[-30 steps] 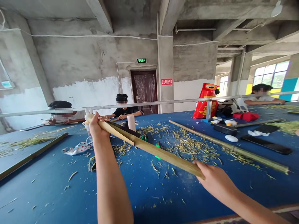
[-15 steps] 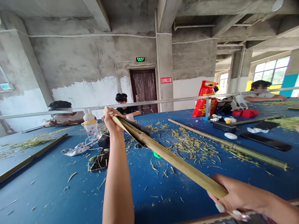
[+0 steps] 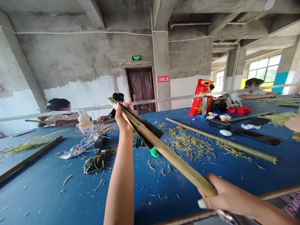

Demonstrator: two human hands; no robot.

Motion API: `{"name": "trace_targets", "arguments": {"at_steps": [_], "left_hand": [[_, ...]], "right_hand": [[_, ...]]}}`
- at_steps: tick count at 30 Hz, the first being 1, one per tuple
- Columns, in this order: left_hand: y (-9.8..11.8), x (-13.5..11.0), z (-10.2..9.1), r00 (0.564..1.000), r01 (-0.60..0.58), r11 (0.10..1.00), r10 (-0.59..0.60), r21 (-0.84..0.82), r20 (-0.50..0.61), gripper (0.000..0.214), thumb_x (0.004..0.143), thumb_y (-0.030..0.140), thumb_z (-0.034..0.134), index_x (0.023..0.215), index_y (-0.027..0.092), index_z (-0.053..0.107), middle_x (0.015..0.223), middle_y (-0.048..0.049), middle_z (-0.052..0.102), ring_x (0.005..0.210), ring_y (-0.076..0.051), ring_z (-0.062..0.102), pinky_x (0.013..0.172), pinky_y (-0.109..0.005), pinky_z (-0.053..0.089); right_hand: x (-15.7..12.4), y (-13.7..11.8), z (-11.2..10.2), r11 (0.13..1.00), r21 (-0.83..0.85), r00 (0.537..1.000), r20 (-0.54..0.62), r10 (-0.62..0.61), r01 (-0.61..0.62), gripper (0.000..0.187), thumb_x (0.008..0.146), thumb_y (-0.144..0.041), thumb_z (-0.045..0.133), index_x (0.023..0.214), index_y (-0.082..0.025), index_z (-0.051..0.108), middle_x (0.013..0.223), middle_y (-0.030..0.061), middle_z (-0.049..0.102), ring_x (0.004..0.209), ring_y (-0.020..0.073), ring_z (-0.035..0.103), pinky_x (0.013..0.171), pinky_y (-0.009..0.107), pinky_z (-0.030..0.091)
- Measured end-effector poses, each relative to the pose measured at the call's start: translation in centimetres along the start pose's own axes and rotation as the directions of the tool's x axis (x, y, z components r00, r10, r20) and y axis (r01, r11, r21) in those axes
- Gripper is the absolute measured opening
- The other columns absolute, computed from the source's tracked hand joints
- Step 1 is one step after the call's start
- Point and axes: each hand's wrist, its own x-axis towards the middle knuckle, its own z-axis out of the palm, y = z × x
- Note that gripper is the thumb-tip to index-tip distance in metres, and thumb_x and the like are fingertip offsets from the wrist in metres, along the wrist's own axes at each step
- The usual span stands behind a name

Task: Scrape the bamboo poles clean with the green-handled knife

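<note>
A long yellow-green bamboo pole [image 3: 168,155] slants from upper middle down to lower right, held above the blue table [image 3: 58,200]. My left hand [image 3: 123,117] is closed round its far end, arm stretched out. A flat black blade [image 3: 150,126] lies along the pole by that hand; which hand bears it I cannot tell. My right hand [image 3: 225,197] is wrapped round the pole's near end at the table's front edge.
Bamboo shavings [image 3: 187,143] litter the table. Another pole [image 3: 217,140] lies at right, one more [image 3: 28,157] at left. A phone [image 3: 98,159], a rabbit bottle [image 3: 84,125], a green-handled tool [image 3: 154,152] and a red bag [image 3: 201,97] are there. Three people sit behind the rail [image 3: 164,99].
The pole's far end has swung right and upward with my left hand. My right hand has drawn back toward the table's near edge. The view has shifted slightly left.
</note>
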Motion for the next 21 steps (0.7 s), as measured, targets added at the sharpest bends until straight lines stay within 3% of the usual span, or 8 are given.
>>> {"name": "trace_targets", "arguments": {"at_steps": [5,9,12,14,16,19,21], "left_hand": [[-1.6,-0.1,0.5,0.989,0.151,0.988,-0.151,0.01,-0.001,0.035,0.076,0.052,0.052,0.078,0.017,0.055,0.067,-0.0001,0.062,0.076,-0.013,0.063,0.078,-0.03,0.051],[-2.9,-0.3,0.9,0.985,0.167,0.981,-0.161,0.102,-0.062,0.034,0.074,0.051,0.055,0.079,0.017,0.057,0.059,0.0022,0.059,0.06,-0.011,0.06,0.069,-0.027,0.052],[-4.1,-0.9,2.1,0.982,0.171,0.979,-0.159,0.112,-0.104,0.037,0.074,0.052,0.055,0.076,0.016,0.057,0.062,0.0007,0.06,0.061,-0.01,0.06,0.069,-0.025,0.052],[-4.9,-1.6,3.1,0.969,0.24,0.963,-0.23,0.12,-0.094,0.045,0.074,0.059,0.051,0.076,0.015,0.057,0.067,-0.0021,0.062,0.064,-0.013,0.062,0.067,-0.027,0.052],[-5.6,-2.2,4.0,0.945,0.327,0.936,-0.319,0.13,-0.074,0.048,0.073,0.062,0.05,0.077,0.014,0.057,0.069,-0.0033,0.063,0.065,-0.014,0.062,0.064,-0.027,0.052],[-6.3,-2.6,4.8,0.944,0.323,0.936,-0.307,0.14,-0.123,0.037,0.07,0.052,0.061,0.07,0.016,0.052,0.058,0.0021,0.056,0.054,-0.009,0.058,0.057,-0.022,0.05],[-6.3,-2.5,4.9,0.948,0.289,0.945,-0.26,0.152,-0.182,0.034,0.067,0.044,0.066,0.066,0.016,0.048,0.051,0.0061,0.049,0.044,-0.006,0.051,0.05,-0.019,0.046]], "right_hand": [[1.5,-0.1,-1.0,0.99,-0.14,0.988,-0.149,-0.05,0.029,0.042,0.073,-0.046,0.059,0.097,-0.016,0.043,0.056,-0.0056,0.046,0.04,0.007,0.043,0.038,0.019,0.033],[2.4,-1.0,-1.3,0.96,-0.271,0.966,-0.22,-0.139,0.076,0.035,0.076,-0.047,0.054,0.092,-0.016,0.048,0.054,-0.0033,0.05,0.04,0.0089,0.046,0.038,0.02,0.034],[3.5,-1.8,-1.5,0.852,-0.514,0.859,-0.39,-0.332,0.097,0.025,0.077,-0.042,0.054,0.081,-0.017,0.05,0.059,0.0026,0.059,0.047,0.0137,0.054,0.043,0.023,0.034],[4.3,-2.3,-1.5,0.747,-0.665,0.764,-0.47,-0.441,0.022,0.021,0.078,-0.037,0.052,0.081,-0.017,0.051,0.061,0.0055,0.062,0.052,0.0183,0.058,0.045,0.025,0.034],[5.0,-2.9,-1.4,0.65,-0.752,0.698,-0.523,-0.489,-0.108,0.019,0.08,-0.033,0.049,0.086,-0.015,0.052,0.059,0.0074,0.062,0.051,0.0218,0.06,0.043,0.027,0.031],[5.6,-3.5,-0.7,0.549,-0.801,0.643,-0.555,-0.529,-0.24,0.022,0.082,-0.025,0.046,0.098,-0.011,0.051,0.056,0.0086,0.061,0.05,0.024,0.06,0.042,0.027,0.029],[5.8,-3.6,-0.2,0.557,-0.799,0.649,-0.551,-0.525,-0.227,0.021,0.081,-0.022,0.046,0.099,-0.011,0.05,0.057,0.0086,0.061,0.052,0.0235,0.061,0.042,0.027,0.03]]}}
